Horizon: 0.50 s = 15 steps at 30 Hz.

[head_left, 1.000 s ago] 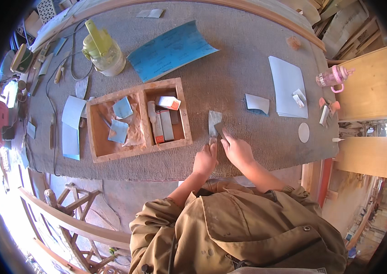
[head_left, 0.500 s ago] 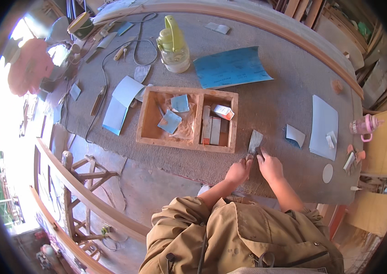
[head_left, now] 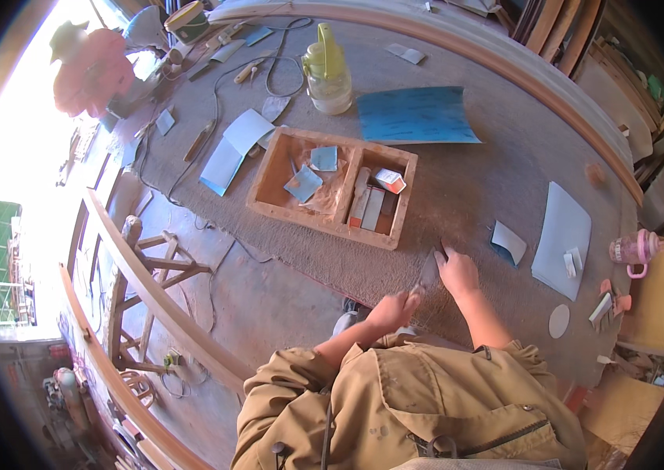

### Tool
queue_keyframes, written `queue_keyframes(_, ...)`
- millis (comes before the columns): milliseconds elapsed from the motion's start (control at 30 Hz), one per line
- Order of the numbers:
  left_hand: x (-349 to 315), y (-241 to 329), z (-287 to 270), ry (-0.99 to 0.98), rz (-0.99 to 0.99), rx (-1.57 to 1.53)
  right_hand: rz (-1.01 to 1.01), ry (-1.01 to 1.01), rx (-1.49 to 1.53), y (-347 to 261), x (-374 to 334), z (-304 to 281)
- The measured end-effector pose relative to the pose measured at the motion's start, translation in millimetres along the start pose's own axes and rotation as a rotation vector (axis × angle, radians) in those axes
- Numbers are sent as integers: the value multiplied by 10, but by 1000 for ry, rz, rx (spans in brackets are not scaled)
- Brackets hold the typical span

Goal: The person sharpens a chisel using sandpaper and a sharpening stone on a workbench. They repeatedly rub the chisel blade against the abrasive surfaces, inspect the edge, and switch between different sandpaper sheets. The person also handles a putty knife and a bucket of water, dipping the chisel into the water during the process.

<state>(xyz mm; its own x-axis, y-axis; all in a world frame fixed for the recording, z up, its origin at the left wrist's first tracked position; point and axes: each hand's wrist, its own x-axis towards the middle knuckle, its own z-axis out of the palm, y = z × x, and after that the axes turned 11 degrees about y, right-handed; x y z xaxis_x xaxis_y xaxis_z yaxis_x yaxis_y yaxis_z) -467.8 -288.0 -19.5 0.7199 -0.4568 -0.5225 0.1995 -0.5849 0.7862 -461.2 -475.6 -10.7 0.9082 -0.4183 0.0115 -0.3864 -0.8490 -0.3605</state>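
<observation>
My left hand (head_left: 393, 312) is closed, low in front of my body at the bench's near edge. From its fingers a flat grey blade-like piece (head_left: 429, 270) points away from me; it is blurred, and its exact kind is unclear. My right hand (head_left: 459, 272) is closed just right of this piece, its fingertips next to the blade. A small dark tip shows at those fingers, too small to name. Beyond my hands sits a two-compartment wooden box (head_left: 301, 215), with blue-grey sandpaper pieces (head_left: 303, 185) on the left and small boxes (head_left: 373, 208) on the right.
A blue sandpaper sheet (head_left: 418, 115) and a green-lidded jug (head_left: 328, 78) stand beyond the box. Pale sheets (head_left: 559, 239), a white disc (head_left: 558, 321) and a pink bottle (head_left: 636, 251) are at right. A cord (head_left: 216, 110) crosses the left. Wooden trestles (head_left: 160, 266) stand below left.
My left hand has moved down and left, drawing the grey piece nearer to me. My right hand has stayed nearly in place. The view has shifted and tilted slightly.
</observation>
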Motion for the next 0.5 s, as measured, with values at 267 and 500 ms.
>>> queue_keyframes(267, -681, 51, -576, 116, -67, 15, 57, -14, 256, 414, -405, -99)
queue_keyframes(500, -950, -78, -1221, 574, 110, -481, 70, -47, 314, 464, -680, -78)
